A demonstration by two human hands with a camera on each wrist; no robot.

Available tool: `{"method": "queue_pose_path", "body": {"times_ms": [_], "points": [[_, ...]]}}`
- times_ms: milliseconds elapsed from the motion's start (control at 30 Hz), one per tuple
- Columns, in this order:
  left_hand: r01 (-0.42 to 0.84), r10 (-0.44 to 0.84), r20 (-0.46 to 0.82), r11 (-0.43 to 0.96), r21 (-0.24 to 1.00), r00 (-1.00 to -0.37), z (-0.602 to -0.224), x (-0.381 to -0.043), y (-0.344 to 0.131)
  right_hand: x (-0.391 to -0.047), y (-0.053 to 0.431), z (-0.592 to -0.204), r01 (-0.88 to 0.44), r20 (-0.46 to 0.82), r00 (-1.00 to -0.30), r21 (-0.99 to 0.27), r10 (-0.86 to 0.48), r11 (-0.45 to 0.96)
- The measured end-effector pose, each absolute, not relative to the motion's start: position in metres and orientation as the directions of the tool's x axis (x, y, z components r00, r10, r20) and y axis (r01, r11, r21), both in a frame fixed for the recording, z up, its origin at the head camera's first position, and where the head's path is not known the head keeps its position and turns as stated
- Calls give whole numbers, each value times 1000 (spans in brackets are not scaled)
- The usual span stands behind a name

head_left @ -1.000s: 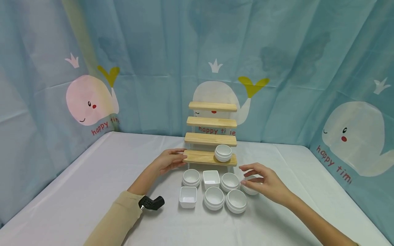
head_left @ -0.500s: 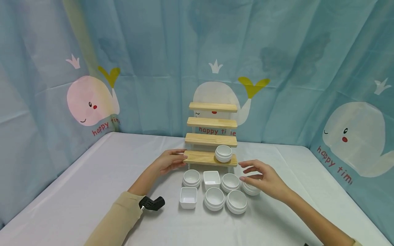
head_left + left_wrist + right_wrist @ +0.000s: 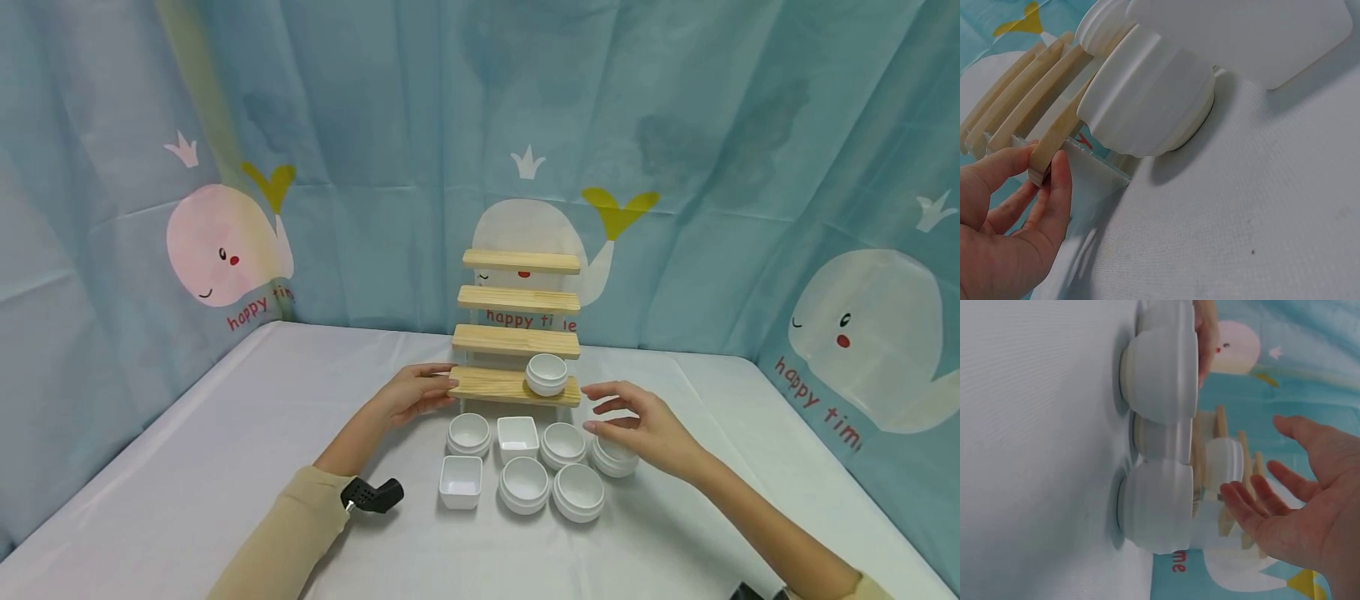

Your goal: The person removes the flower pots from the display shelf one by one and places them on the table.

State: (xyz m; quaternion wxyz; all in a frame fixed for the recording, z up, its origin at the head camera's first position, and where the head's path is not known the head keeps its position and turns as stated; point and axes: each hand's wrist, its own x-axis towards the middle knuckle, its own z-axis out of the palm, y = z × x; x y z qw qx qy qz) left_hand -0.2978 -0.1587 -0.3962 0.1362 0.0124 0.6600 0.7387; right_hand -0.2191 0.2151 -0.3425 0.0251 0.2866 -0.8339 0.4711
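Observation:
A tiered display stand with wooden shelves [image 3: 517, 339] stands at the back middle of the table. My left hand [image 3: 412, 395] pinches the left end of its lowest shelf [image 3: 1054, 140], thumb above and fingers below. On that shelf's right part sits a round white bowl [image 3: 547, 375]. My right hand [image 3: 648, 429] hovers off the shelf's right end, fingers spread and holding nothing, partly hiding another round white bowl [image 3: 615, 459] on the table. In the right wrist view, the right hand [image 3: 1316, 500] is apart from the bowl on the shelf [image 3: 1222, 465].
In front of the stand are more round white bowls [image 3: 524, 485] and two square white bowls, one in the back row [image 3: 517, 437] and one in front [image 3: 461, 482]. A blue curtain [image 3: 360, 167] with whale prints hangs around the white-covered table [image 3: 315, 400].
My right hand has risen slightly from the rightmost bowl toward the shelf's right end, uncovering more of that bowl. The left hand stays on the shelf's end.

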Motion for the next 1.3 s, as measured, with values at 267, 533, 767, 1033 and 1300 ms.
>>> {"method": "queue_pose_path", "body": {"times_ms": [267, 533, 767, 1033, 1300], "points": [[-189, 209, -166, -97, 977, -964, -396, -297, -158, -227, 212, -340, -471, 276, -849, -780, -450, 411], [-183, 209, -159, -102, 978, -965, -396, -299, -158, -235, 209, -334, -451, 248, -862, -773, -442, 447], [-189, 213, -165, -101, 977, -963, -395, -298, -158, -241, 207, -328, -421, 209, -874, -778, -440, 467], [-197, 209, -174, -94, 976, -962, -395, -298, -158, -246, 203, -323, -378, 172, -891, -794, -421, 476], [-204, 202, -181, -99, 974, -963, -395, -298, -157, -253, 199, -322, -334, 139, -906, -815, -399, 474]]}}
